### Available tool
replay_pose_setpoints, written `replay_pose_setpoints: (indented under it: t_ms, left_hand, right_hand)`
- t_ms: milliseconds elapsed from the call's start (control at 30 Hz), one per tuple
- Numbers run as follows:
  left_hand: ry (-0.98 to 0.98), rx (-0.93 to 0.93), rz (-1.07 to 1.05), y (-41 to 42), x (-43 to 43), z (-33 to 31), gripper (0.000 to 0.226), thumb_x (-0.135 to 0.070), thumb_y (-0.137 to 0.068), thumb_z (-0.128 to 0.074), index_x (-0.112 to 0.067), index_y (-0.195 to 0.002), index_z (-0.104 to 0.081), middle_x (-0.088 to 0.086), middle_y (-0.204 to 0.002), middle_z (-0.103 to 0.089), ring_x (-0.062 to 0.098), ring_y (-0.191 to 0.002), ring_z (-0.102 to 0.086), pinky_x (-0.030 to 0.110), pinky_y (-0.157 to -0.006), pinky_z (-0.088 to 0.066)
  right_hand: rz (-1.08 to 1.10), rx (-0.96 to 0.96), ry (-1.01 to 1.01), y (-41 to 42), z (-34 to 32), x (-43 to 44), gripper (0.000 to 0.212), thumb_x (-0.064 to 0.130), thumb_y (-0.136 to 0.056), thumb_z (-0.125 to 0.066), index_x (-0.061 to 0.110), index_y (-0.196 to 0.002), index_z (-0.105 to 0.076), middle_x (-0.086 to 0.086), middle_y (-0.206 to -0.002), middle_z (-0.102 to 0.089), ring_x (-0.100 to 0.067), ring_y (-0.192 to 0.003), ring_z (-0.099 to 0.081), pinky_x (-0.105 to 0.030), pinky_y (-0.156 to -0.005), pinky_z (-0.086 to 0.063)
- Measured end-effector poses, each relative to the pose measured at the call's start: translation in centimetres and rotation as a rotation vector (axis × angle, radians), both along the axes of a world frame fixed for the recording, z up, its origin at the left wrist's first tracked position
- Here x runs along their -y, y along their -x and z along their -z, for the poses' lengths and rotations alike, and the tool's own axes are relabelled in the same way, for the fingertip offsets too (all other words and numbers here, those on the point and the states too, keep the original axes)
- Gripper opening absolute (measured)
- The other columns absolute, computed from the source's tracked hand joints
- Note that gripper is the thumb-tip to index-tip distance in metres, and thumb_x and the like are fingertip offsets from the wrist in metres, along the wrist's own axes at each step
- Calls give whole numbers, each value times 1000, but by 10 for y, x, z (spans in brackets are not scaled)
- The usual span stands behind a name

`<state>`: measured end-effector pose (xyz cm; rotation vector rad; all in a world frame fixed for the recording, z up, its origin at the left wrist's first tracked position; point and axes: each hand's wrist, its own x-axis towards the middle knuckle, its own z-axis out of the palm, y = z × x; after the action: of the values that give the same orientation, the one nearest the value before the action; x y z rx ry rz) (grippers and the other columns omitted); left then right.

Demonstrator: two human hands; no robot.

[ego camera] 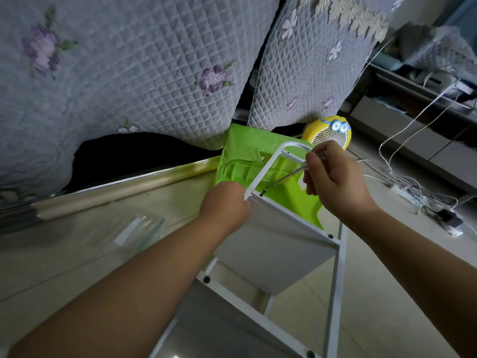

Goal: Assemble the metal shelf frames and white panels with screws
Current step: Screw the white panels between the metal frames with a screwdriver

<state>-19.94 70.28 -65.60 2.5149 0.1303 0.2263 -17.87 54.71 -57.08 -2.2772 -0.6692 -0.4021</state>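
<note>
A white metal shelf frame point(263, 169) with a rounded top stands on the floor in the middle. White panels point(278, 257) are fixed between its side rails by dark screws. My left hand point(224, 205) grips the frame's left rail at the top panel's corner. My right hand point(333, 179) holds a clear-handled screwdriver point(291, 174) slanting down to the left. Its tip rests on a dark screw point(261, 194) at the panel's upper corner. Two more screws point(206, 279) show lower on the frame.
A green plastic stool point(245, 156) lies behind the frame. A yellow cartoon fan point(327, 135) stands beyond it. Quilted grey floral covers point(129, 73) hang above. A clear plastic bag point(139, 228) lies on the tiled floor at left. White cables and a power strip point(410, 192) are at right.
</note>
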Motion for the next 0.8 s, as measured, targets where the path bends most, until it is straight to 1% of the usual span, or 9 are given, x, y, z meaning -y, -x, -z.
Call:
replay_pose_setpoints:
  t_ms: [100, 200, 300, 400, 467, 533, 667, 733, 800]
  left_hand:
    - [5, 0, -1, 0, 0, 0, 22, -21, -91, -49, -4, -91, -63, 16, -97, -64, 34, -92, -59, 30, -66, -38]
    - [5, 4, 3, 0, 0, 1, 21, -19, -90, -49, -4, -91, -63, 15, -97, -63, 33, -92, -58, 28, -65, -35]
    - [26, 6, 6, 1, 0, 1, 21, -18, -90, -48, -4, -91, -63, 15, -96, -64, 32, -91, -58, 27, -66, -37]
    - [24, 0, 11, 1, 1, 2, 22, -18, -90, -47, -4, -94, -63, 14, -97, -63, 31, -92, -58, 27, -67, -39]
    - [10, 1, 14, 1, 1, 1, 22, -18, -91, -46, -4, -94, -63, 14, -98, -63, 31, -92, -57, 28, -66, -37]
    - [0, 0, 12, 1, 0, 0, 22, -18, -91, -46, -3, -93, -62, 14, -97, -62, 31, -92, -57, 27, -65, -35]
    - [-17, 0, 2, 3, 0, -2, 22, -17, -90, -45, 2, -86, -56, 18, -94, -60, 33, -89, -56, 28, -62, -29]
    - [-32, 2, 0, 3, 0, -2, 23, -17, -91, -45, 3, -87, -55, 19, -95, -60, 33, -90, -55, 29, -62, -28]
    - [-57, -6, -4, 2, 1, -2, 25, -19, -92, -44, 4, -89, -55, 19, -97, -60, 33, -92, -55, 30, -63, -31]
  right_hand:
    - [-4, -30, 1, -2, -1, -1, 22, 22, -94, -45, 26, -73, -39, 1, -55, -53, -12, -44, -51, -31, -49, -43]
    - [-16, -41, 32, -2, -2, -1, 21, 13, -95, -43, 20, -76, -41, 2, -55, -53, -13, -46, -52, -29, -49, -42]
    - [-29, -33, 87, -4, -5, -3, 15, 12, -95, -44, 12, -80, -43, 4, -53, -53, -9, -45, -52, -28, -50, -41]
    - [-25, -32, 106, -7, -9, -4, 19, 12, -95, -44, 15, -76, -42, 3, -53, -54, -9, -43, -52, -24, -49, -41]
    - [-6, -68, 93, -8, -11, -4, 26, 12, -95, -44, 20, -71, -40, 1, -53, -55, -7, -39, -51, -17, -46, -40]
    - [8, -134, 87, -9, -15, -5, 26, 11, -95, -44, 19, -70, -41, -3, -54, -56, -5, -35, -50, -12, -42, -39]
    - [20, -274, 95, -14, -26, -6, 25, 13, -95, -47, 12, -69, -46, -7, -56, -59, -6, -33, -52, -16, -39, -44]
    - [15, -311, 146, -16, -32, -7, 28, 16, -94, -49, 11, -67, -46, -6, -56, -60, -10, -35, -55, -19, -40, -47]
    - [20, -322, 221, -17, -37, -9, 31, 20, -94, -50, 12, -64, -45, -4, -54, -60, -9, -35, -55, -17, -39, -46]
